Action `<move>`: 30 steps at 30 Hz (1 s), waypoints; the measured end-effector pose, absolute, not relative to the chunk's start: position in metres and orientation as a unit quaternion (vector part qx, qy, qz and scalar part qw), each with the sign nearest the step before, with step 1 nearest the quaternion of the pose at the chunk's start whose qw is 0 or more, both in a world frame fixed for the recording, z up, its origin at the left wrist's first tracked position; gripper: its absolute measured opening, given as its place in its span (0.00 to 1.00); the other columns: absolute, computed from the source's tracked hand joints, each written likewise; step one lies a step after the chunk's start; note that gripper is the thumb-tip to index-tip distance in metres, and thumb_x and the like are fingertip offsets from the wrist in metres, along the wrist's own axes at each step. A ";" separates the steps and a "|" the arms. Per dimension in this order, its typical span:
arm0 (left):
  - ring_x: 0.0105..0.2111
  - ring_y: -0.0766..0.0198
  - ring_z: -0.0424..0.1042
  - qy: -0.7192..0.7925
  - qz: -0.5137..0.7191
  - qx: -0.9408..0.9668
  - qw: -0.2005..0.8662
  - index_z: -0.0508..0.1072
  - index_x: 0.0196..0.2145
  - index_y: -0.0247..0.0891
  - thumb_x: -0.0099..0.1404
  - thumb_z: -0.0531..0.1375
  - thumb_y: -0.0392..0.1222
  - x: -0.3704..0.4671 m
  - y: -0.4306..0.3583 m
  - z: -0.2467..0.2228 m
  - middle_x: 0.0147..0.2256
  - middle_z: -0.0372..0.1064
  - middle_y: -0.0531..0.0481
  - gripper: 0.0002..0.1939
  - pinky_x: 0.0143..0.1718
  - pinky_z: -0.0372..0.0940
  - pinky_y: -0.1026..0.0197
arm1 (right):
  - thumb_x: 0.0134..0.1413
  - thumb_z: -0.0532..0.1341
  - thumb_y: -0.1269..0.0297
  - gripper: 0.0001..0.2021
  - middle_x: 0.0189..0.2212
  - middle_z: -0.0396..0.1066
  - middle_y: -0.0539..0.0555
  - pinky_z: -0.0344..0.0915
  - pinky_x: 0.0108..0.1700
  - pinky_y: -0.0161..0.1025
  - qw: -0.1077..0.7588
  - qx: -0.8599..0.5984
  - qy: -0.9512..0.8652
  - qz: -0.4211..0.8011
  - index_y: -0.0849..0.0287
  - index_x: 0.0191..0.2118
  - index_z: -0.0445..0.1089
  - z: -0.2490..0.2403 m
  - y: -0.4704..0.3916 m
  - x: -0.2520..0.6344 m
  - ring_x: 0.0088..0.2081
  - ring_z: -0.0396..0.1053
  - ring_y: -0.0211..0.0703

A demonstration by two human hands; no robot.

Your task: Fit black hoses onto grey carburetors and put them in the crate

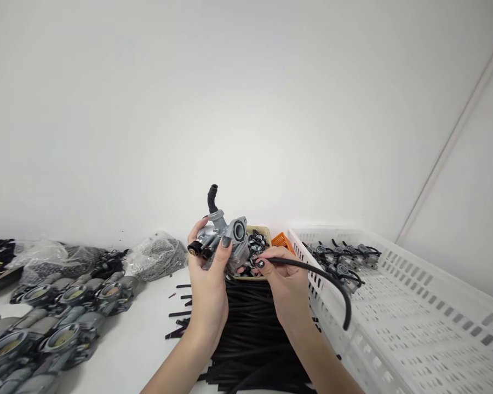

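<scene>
My left hand (209, 279) is closed around a grey metal carburetor (224, 235), which is held up in the middle of the view. A short bent black rubber tube (212, 198) sticks up from its top, and a black fitting with a brass centre (194, 248) shows at its left. My right hand (285, 282) pinches one end of a long black hose (324, 273) close against the carburetor's lower right side. The hose's free end curves down to the right. My fingers partly hide where hose and carburetor meet.
Many black hoses (254, 334) lie beneath my hands. Behind them stand a yellow bin of small parts (263, 231) and an orange basket (282, 241). A white crate (419, 323) with several carburetors is at the right. More carburetors (61, 339) and plastic bags of parts (156, 256) are left.
</scene>
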State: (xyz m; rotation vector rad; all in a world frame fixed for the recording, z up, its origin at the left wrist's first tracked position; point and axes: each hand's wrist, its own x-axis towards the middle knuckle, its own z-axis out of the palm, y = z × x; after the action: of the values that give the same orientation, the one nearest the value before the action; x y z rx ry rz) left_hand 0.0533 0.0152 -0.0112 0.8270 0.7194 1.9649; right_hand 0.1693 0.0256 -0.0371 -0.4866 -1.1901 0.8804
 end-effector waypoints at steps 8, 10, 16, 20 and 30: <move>0.44 0.60 0.73 0.293 0.812 0.316 0.395 0.65 0.58 0.51 0.50 0.74 0.56 0.054 0.024 -0.017 0.45 0.71 0.50 0.40 0.40 0.71 0.64 | 0.51 0.72 0.66 0.02 0.24 0.77 0.49 0.76 0.30 0.32 0.715 -0.248 -0.529 0.383 0.56 0.30 0.79 -0.042 0.030 0.160 0.26 0.77 0.39; 0.43 0.62 0.73 0.297 0.815 0.330 0.372 0.65 0.58 0.52 0.52 0.73 0.56 0.054 0.025 -0.019 0.46 0.70 0.51 0.39 0.40 0.70 0.65 | 0.52 0.71 0.67 0.02 0.24 0.78 0.49 0.76 0.31 0.33 0.719 -0.251 -0.525 0.381 0.56 0.31 0.79 -0.043 0.031 0.159 0.27 0.77 0.39; 0.40 0.65 0.73 0.314 0.812 0.409 0.273 0.64 0.58 0.54 0.55 0.73 0.51 0.057 0.023 -0.027 0.48 0.69 0.51 0.36 0.40 0.70 0.65 | 0.51 0.71 0.66 0.02 0.24 0.78 0.49 0.76 0.30 0.33 0.725 -0.269 -0.516 0.369 0.56 0.30 0.79 -0.042 0.029 0.160 0.26 0.77 0.39; 0.41 0.65 0.73 0.314 0.822 0.400 0.258 0.65 0.58 0.52 0.55 0.73 0.50 0.059 0.026 -0.031 0.47 0.70 0.51 0.36 0.43 0.69 0.65 | 0.50 0.71 0.66 0.03 0.24 0.78 0.49 0.76 0.30 0.34 0.740 -0.278 -0.494 0.361 0.56 0.28 0.78 -0.046 0.025 0.153 0.25 0.77 0.39; 0.42 0.64 0.72 0.271 0.816 0.387 0.334 0.64 0.56 0.52 0.56 0.71 0.54 0.060 0.033 -0.033 0.46 0.70 0.52 0.34 0.40 0.69 0.65 | 0.44 0.73 0.68 0.02 0.21 0.77 0.50 0.76 0.27 0.36 0.711 -0.284 -0.509 0.393 0.56 0.27 0.80 -0.036 0.030 0.164 0.23 0.76 0.42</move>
State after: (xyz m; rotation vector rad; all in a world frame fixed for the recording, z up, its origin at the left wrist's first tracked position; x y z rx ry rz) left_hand 0.0596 0.0328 -0.0327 1.0107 0.7068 2.1288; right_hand 0.1643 0.0298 -0.0359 -0.6288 -1.1284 0.8726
